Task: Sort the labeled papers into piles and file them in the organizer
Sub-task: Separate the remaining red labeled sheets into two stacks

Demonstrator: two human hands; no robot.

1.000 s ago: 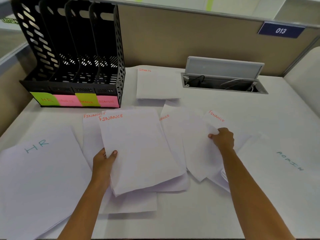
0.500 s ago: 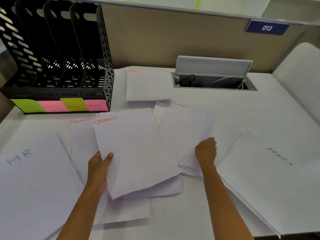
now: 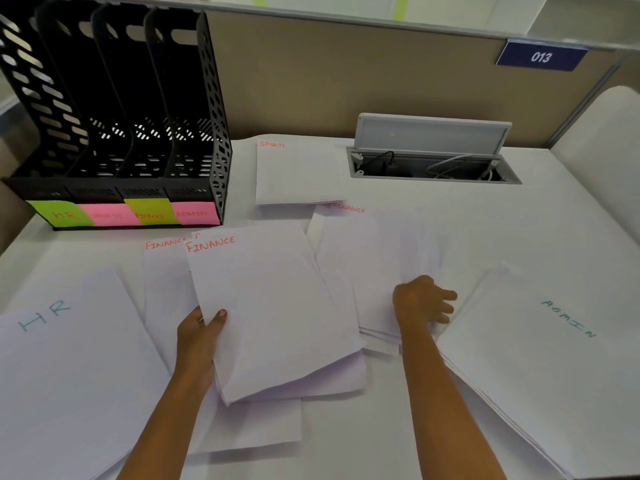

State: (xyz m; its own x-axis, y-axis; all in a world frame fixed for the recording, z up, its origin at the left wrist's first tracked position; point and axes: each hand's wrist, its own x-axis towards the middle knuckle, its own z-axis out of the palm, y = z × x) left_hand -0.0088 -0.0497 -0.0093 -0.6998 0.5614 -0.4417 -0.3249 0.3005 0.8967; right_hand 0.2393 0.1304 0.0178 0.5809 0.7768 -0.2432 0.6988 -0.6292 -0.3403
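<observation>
**Head view: both hands on finance papers, nearer than the organizer**

Nearest the camera, well in front of the black organizer [image 3: 114,116], the HR pile [image 3: 69,358] lies on the white bench [image 3: 346,427]. The admin pile [image 3: 536,358] lies just as near, far to the organizer's right. Between them, in front of the organizer's right end, the left hand [image 3: 197,336] pinches the left edge of a finance stack [image 3: 273,306], thumb on top and fingers underneath. More finance sheets lie under that stack. To the right, the right hand [image 3: 420,303] rests knuckles up on a fan of loose sheets [image 3: 363,265], one marked finance. Its fingers [image 3: 445,296] are bent, and I cannot tell whether they pinch a sheet. Farther back, just beside the organizer's right wall, lies the sports pile [image 3: 298,174]. The organizer's four slots hold no paper that I can see, and green and pink labels [image 3: 124,214] line its front. Right of it, past the sports pile, an open cable hatch [image 3: 433,157] is set into the bench.
</observation>
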